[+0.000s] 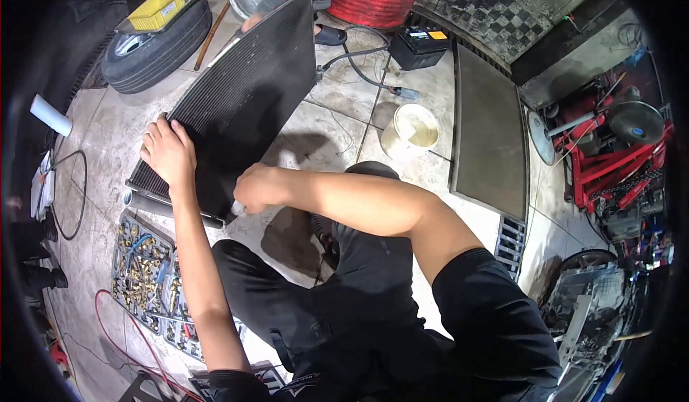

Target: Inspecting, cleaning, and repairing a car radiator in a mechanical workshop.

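Note:
A black finned car radiator (247, 93) stands tilted in front of me, its lower end near the floor. My left hand (170, 149) grips its left edge, fingers over the rim and thumb on the dark face. At the radiator's lower right corner my right hand (257, 188) is closed, with something small and pale below the fingers that I cannot make out. Another person's hand (251, 23) is at the far edge of the radiator. Beside my left forearm lies an open case of brass fittings (143, 276).
A white bucket (410, 131) and a black battery (420, 47) stand beyond my right arm. Another radiator panel (489, 133) lies at right, near a red jack (610, 165). A tyre (158, 50) with a yellow tray (158, 11) sits far left. A red hose (100, 316) trails at lower left.

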The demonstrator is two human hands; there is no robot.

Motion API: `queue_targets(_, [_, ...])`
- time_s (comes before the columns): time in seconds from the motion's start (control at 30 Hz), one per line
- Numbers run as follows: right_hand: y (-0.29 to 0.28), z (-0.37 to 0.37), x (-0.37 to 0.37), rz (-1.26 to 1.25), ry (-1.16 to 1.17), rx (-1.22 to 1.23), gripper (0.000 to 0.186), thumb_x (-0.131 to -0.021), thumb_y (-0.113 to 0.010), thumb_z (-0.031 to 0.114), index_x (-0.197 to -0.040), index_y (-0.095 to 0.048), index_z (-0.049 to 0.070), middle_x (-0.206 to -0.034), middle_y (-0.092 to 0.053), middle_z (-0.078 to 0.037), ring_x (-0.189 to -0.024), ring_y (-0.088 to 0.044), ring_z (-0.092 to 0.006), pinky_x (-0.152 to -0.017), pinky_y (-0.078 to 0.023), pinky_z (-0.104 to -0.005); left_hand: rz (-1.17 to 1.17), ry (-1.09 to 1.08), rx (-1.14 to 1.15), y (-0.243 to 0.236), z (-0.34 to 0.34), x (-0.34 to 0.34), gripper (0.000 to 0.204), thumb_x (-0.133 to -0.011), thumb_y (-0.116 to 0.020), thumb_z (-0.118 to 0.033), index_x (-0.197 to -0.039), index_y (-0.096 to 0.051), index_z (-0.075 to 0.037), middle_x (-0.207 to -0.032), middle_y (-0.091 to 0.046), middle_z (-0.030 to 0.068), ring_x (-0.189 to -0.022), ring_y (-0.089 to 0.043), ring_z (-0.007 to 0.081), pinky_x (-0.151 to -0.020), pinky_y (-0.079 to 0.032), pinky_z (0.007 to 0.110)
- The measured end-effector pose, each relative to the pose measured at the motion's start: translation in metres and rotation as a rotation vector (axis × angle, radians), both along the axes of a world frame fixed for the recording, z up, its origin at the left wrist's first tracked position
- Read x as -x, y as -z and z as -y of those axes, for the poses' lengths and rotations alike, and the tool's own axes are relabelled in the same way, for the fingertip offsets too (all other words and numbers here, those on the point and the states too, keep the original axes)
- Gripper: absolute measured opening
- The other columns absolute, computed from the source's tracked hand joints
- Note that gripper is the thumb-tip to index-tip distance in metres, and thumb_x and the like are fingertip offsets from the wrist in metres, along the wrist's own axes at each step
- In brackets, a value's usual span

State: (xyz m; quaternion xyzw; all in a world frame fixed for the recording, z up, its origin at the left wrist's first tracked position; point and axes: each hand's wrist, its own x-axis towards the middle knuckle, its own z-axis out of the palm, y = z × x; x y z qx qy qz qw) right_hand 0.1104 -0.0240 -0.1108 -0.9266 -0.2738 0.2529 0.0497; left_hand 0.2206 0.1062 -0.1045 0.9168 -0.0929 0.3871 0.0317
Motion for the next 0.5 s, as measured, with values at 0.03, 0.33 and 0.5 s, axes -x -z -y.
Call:
queue_targets(0.03, [0.002,0.0,-0.001,0.02,-0.034,-0.021,0.029,-0.076,-0.059,0.027,-0.088,-0.071,0.003,-0.089,-0.07,-0.013,-0.089,-0.066,-0.0292,-0.075,-0.053,-0.0414,0.001,0.001,0.001,-0.001,0.002,0.0,0.033,-0.093,-0.045,-0.029,-0.115,-0.057,-0.008,-0.101,-0.058,0.0088,-0.096,-0.055,0.0265,-0.085,-0.039,0.041])
queue_targets(0.33, [-0.001,-0.02,-0.002,-0.09,-0.108,0.038,0.027,-0.073,-0.056,0.022,-0.087,-0.073,0.007,-0.09,-0.07,-0.011,-0.09,-0.066,-0.0266,-0.073,-0.053,-0.0406,0.002,0.005,0.006,0.0,0.006,0.002,0.03,-0.092,-0.046,-0.028,-0.112,-0.058,-0.008,-0.098,-0.058,0.0086,-0.094,-0.055,0.0266,-0.084,-0.04,0.041])
queue_targets(0.5, [0.005,-0.022,-0.006,-0.062,-0.098,0.056,0.026,-0.073,-0.056,0.023,-0.087,-0.073,0.009,-0.091,-0.07,-0.01,-0.089,-0.066,-0.0266,-0.073,-0.053,-0.0401,0.026,0.012,0.011,-0.005,0.005,0.005,0.03,-0.092,-0.047,-0.027,-0.113,-0.058,-0.009,-0.098,-0.059,0.0079,-0.093,-0.055,0.0256,-0.084,-0.04,0.041])
